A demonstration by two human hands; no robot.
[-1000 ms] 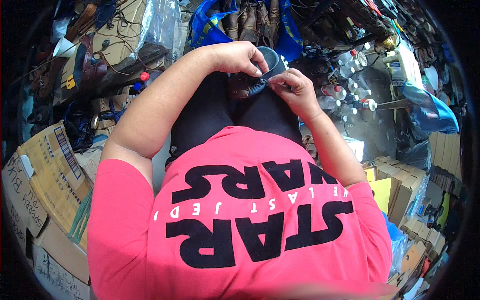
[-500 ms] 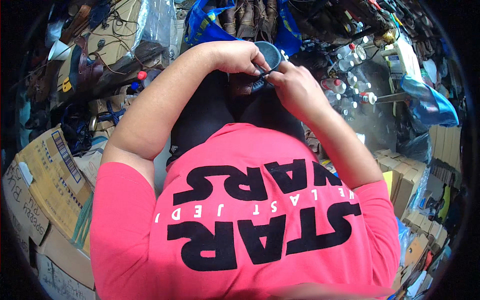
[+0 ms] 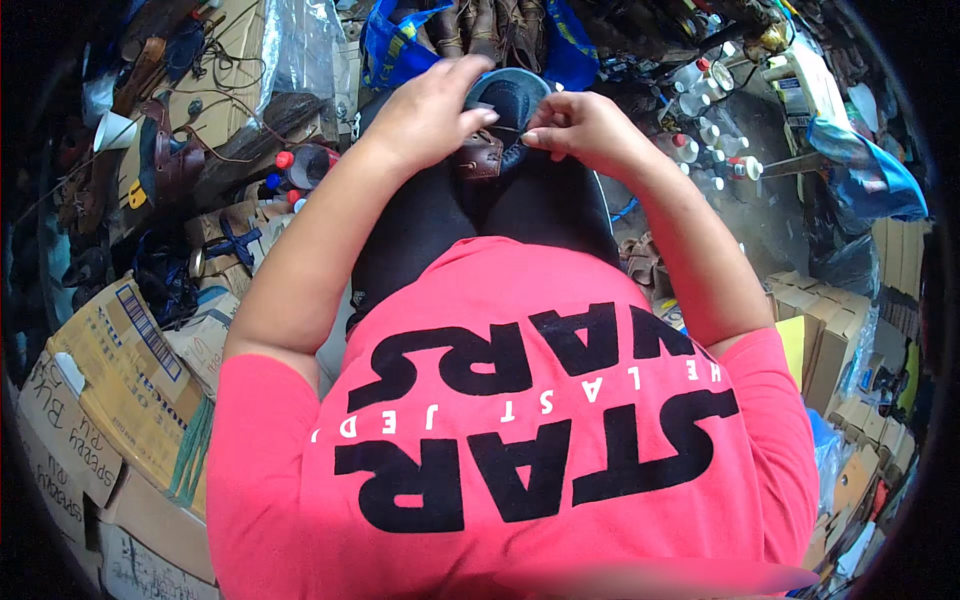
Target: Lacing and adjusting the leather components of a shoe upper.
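Note:
Between my thighs rests a shoe, with a brown leather part (image 3: 480, 158) toward me and a dark, blue-grey lined opening (image 3: 512, 92) beyond it. A dark stitched edge runs along its right side. My left hand (image 3: 432, 112) is at the shoe's left, thumb and fingers apart; whether it touches the shoe I cannot tell. Close by the right edge, my right hand (image 3: 585, 128) has thumb and forefinger pinched together. A thin strand seems to cross the shoe toward that pinch, but what the fingers hold is too small to make out.
Ahead is a blue bag (image 3: 400, 45) with several brown leather shoes (image 3: 485, 35). Plastic bottles (image 3: 695, 130) crowd the right side, near a blue plastic bag (image 3: 870, 180). Cardboard boxes (image 3: 125, 345) are stacked at left; another bottle (image 3: 310, 163) lies beside my left forearm.
My left hand has come off the shoe's near edge and spread out to the left. My right hand has shifted slightly right, still pinched. More of the shoe's opening shows.

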